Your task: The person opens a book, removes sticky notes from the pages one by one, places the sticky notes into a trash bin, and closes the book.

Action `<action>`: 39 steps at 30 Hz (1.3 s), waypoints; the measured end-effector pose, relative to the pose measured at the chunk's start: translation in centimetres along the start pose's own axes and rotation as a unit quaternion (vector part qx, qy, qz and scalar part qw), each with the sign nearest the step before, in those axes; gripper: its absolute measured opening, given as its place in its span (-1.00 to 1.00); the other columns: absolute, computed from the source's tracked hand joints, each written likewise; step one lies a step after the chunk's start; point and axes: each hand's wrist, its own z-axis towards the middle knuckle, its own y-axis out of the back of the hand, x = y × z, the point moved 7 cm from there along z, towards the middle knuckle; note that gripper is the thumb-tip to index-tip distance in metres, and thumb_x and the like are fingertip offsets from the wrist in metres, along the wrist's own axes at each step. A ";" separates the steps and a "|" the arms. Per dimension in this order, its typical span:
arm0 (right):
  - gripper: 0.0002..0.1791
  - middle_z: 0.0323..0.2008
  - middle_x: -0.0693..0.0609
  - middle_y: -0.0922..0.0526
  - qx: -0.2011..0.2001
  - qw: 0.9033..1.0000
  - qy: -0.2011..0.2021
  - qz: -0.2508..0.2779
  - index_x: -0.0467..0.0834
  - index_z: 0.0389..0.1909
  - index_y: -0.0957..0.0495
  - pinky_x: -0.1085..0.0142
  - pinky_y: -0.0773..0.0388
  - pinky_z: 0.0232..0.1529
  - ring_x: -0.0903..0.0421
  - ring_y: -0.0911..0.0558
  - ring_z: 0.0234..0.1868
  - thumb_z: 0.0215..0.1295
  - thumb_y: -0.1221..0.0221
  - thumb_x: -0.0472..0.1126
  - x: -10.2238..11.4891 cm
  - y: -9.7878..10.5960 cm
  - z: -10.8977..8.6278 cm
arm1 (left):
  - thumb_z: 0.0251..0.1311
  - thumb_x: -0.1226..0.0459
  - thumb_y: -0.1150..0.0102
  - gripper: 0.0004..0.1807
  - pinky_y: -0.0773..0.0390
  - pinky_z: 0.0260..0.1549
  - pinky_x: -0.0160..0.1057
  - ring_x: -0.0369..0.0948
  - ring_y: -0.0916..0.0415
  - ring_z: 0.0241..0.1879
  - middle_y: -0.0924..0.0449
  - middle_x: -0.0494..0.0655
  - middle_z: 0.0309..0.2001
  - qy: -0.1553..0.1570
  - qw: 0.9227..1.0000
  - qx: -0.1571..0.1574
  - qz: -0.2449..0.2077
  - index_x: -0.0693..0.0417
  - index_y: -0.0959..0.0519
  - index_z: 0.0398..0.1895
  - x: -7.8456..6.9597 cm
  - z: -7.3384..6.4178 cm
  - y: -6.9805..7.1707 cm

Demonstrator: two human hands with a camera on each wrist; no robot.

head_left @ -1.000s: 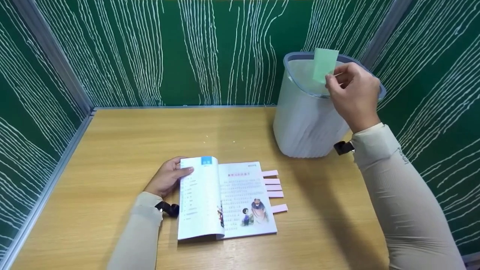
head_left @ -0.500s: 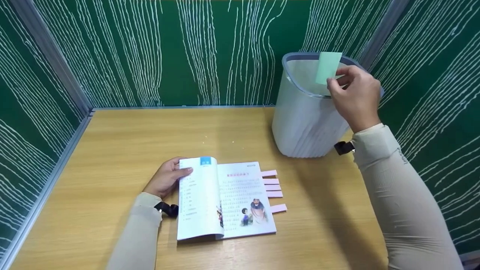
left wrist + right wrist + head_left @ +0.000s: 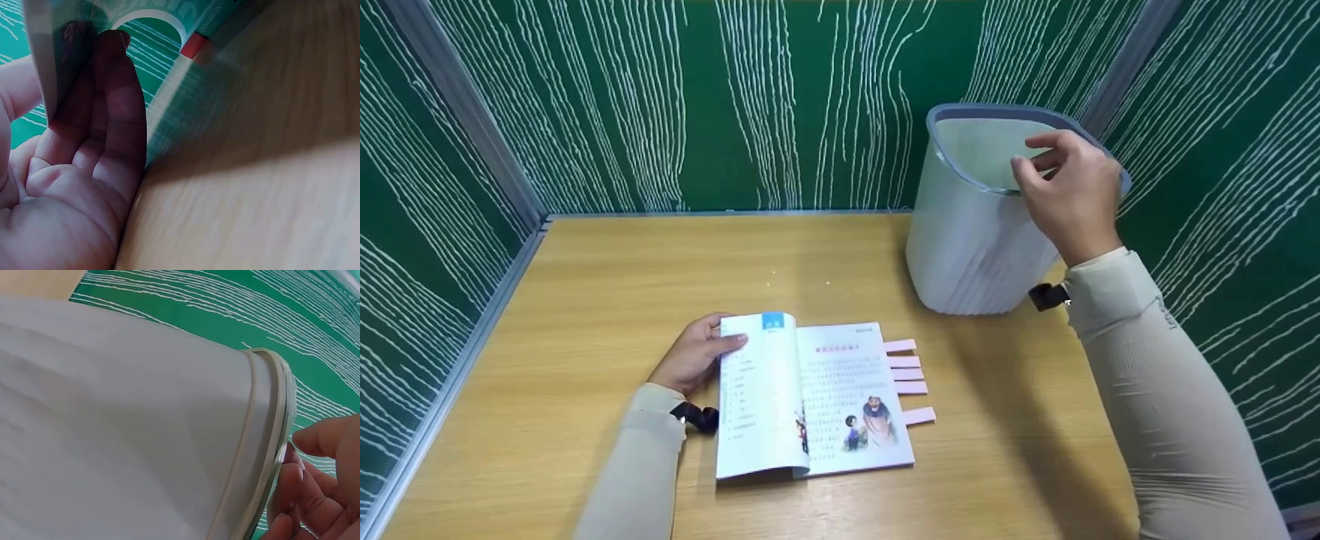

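Observation:
An open book lies on the table with printed text and a coloured picture on its right page. My left hand holds the raised left side of the book, thumb on the page and fingers behind the cover; the left wrist view shows those fingers under it. Pink sticky tabs stick out from the right edge. At the back right stands a white bin with a grey-blue rim. Over its opening hangs my right hand, thumb and index finger apart with nothing between them.
A wooden table carries everything. Green walls with white wavy lines enclose it at the back and sides. A few tiny white specks lie behind the book.
My right hand has let go of the green paper slip it pinched over the bin, and the slip is out of sight. My left hand and the book have stayed put.

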 end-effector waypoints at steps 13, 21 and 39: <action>-0.60 -0.10 0.04 -0.77 -0.025 0.998 0.045 0.048 0.00 0.03 -0.71 0.48 -0.64 -0.10 0.20 -0.64 -0.24 0.40 -0.25 0.19 1.4 0.2 -1.6 | 0.38 0.44 -0.22 -0.55 -0.75 -0.11 -0.14 -0.06 -0.79 -0.15 -0.78 0.11 -0.07 -0.004 1.000 0.006 -0.003 0.38 -0.36 0.26 0.1 0.1 0.0; -0.75 -0.28 0.10 -0.72 -0.055 0.982 0.122 0.135 -0.10 -0.12 -0.72 0.44 -0.52 -0.32 0.15 -0.55 -0.39 0.39 -0.32 -0.01 2.8 -0.6 -5.0 | 0.38 0.41 -0.24 -0.55 -0.76 -0.12 -0.15 -0.05 -0.80 -0.17 -0.78 0.12 -0.08 -0.005 1.000 0.003 0.012 0.36 -0.38 0.26 0.1 0.1 0.1; -0.95 -0.45 -0.16 -0.68 0.015 0.962 0.094 0.256 -0.32 -0.26 -0.69 0.44 -0.38 -0.51 0.06 -0.47 -0.52 0.28 -0.30 -0.42 -0.3 -8.3 -12.5 | 0.40 0.43 -0.21 -0.54 -0.75 -0.11 -0.14 -0.04 -0.79 -0.14 -0.78 0.14 -0.06 0.003 1.000 0.008 -0.002 0.36 -0.36 0.28 0.3 0.1 0.2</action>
